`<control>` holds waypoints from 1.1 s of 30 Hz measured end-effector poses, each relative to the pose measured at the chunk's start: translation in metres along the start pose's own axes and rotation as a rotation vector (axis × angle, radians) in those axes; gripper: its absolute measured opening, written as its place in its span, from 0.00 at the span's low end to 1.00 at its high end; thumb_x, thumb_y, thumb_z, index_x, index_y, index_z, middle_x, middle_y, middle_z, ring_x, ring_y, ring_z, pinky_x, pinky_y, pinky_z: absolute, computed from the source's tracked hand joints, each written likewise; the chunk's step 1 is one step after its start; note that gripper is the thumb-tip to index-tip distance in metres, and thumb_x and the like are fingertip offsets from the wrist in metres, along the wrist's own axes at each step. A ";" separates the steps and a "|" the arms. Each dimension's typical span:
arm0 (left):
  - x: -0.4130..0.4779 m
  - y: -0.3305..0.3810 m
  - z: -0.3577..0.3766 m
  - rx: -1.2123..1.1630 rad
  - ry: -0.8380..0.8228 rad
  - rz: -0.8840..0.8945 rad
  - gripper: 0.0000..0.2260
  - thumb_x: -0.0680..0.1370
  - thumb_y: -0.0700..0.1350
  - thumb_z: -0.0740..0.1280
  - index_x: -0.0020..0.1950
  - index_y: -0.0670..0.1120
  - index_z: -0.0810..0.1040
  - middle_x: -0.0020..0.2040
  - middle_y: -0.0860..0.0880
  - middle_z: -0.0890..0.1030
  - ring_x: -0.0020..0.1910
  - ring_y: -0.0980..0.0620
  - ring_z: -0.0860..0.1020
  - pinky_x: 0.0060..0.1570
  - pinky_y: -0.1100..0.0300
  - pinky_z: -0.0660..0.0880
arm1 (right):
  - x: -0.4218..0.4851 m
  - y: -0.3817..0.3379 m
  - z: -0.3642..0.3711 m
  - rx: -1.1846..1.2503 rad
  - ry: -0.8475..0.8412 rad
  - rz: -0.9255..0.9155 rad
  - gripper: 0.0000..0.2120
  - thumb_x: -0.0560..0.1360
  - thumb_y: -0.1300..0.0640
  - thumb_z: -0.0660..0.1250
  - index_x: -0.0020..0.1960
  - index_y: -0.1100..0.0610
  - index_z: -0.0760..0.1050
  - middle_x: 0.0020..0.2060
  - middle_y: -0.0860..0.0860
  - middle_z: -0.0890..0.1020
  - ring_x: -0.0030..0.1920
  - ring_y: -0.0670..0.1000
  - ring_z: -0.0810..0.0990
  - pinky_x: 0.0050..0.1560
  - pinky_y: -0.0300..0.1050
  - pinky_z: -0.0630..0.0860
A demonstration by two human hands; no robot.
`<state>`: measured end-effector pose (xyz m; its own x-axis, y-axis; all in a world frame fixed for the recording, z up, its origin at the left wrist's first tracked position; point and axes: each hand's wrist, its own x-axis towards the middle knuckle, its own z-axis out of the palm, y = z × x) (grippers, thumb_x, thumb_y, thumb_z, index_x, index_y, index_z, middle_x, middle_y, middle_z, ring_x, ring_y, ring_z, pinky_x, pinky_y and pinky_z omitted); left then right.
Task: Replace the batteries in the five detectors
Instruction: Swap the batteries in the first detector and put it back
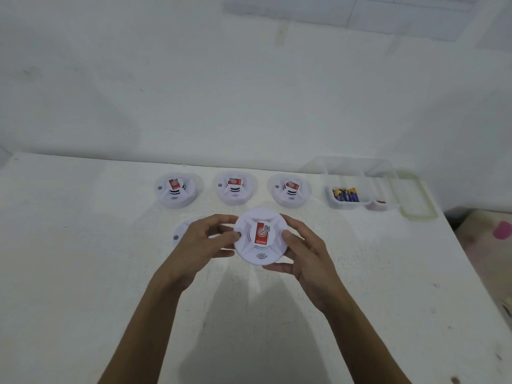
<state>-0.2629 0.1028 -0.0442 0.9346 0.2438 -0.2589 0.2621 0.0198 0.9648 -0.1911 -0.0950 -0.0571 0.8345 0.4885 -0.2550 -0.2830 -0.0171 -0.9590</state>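
I hold a round white detector [260, 239] with a red label above the table, face up. My left hand [205, 239] grips its left rim and my right hand [302, 250] its right rim. Three more white detectors stand in a row behind: left detector [175, 190], middle detector [235, 188], right detector [290, 190]. Another detector [179, 234] lies mostly hidden behind my left hand. A clear plastic box [349, 187] at the back right holds several blue and yellow batteries [346, 194].
A second clear container [378, 204] with something red in it and a green-rimmed lid [415, 198] lie beside the battery box. The white table [83, 273] ends against a white wall behind and drops off at the right edge.
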 end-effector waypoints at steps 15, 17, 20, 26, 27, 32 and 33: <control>-0.001 -0.003 0.000 0.002 -0.022 0.013 0.15 0.73 0.50 0.70 0.60 0.52 0.79 0.52 0.51 0.83 0.51 0.51 0.82 0.50 0.56 0.80 | 0.001 0.000 -0.001 -0.003 0.023 0.001 0.15 0.80 0.57 0.62 0.66 0.49 0.73 0.55 0.45 0.82 0.54 0.51 0.83 0.46 0.54 0.82; -0.001 -0.003 0.000 0.002 -0.021 0.014 0.15 0.73 0.49 0.69 0.59 0.52 0.79 0.53 0.51 0.83 0.51 0.51 0.82 0.51 0.56 0.80 | 0.001 0.001 -0.001 0.003 0.023 0.003 0.15 0.79 0.57 0.62 0.66 0.49 0.73 0.56 0.46 0.82 0.54 0.51 0.83 0.46 0.54 0.82; 0.000 -0.003 0.000 0.005 -0.007 0.010 0.12 0.76 0.45 0.68 0.59 0.51 0.79 0.52 0.51 0.83 0.51 0.51 0.82 0.51 0.56 0.80 | 0.001 0.001 -0.001 0.006 0.025 0.008 0.15 0.79 0.57 0.62 0.65 0.49 0.73 0.56 0.46 0.82 0.54 0.52 0.83 0.46 0.55 0.82; 0.000 -0.005 0.000 0.009 -0.007 0.006 0.12 0.76 0.45 0.68 0.59 0.52 0.79 0.52 0.51 0.83 0.51 0.51 0.82 0.51 0.56 0.80 | 0.002 0.002 -0.001 0.011 0.033 0.020 0.15 0.79 0.58 0.62 0.65 0.49 0.74 0.56 0.47 0.82 0.54 0.52 0.83 0.47 0.56 0.82; 0.000 -0.005 -0.001 0.007 -0.007 0.007 0.12 0.76 0.45 0.68 0.59 0.52 0.79 0.52 0.51 0.83 0.51 0.51 0.82 0.51 0.55 0.80 | 0.002 0.002 -0.001 0.014 0.031 0.019 0.15 0.79 0.58 0.62 0.65 0.49 0.74 0.56 0.47 0.82 0.54 0.52 0.83 0.47 0.55 0.82; 0.000 -0.005 -0.001 -0.002 -0.018 0.011 0.12 0.75 0.46 0.69 0.59 0.52 0.79 0.52 0.52 0.84 0.51 0.52 0.82 0.50 0.56 0.80 | 0.001 0.001 -0.001 0.013 0.029 0.014 0.15 0.79 0.58 0.62 0.65 0.49 0.74 0.55 0.47 0.82 0.54 0.52 0.83 0.46 0.55 0.82; 0.000 -0.005 -0.001 -0.002 -0.016 0.010 0.12 0.76 0.46 0.68 0.58 0.52 0.79 0.52 0.52 0.84 0.51 0.52 0.82 0.50 0.57 0.80 | 0.001 0.001 0.000 0.011 0.031 0.013 0.15 0.79 0.58 0.62 0.65 0.49 0.74 0.56 0.47 0.82 0.54 0.52 0.83 0.46 0.55 0.82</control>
<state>-0.2640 0.1033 -0.0490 0.9411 0.2283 -0.2495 0.2519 0.0190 0.9676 -0.1902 -0.0947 -0.0585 0.8447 0.4611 -0.2718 -0.2996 -0.0135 -0.9540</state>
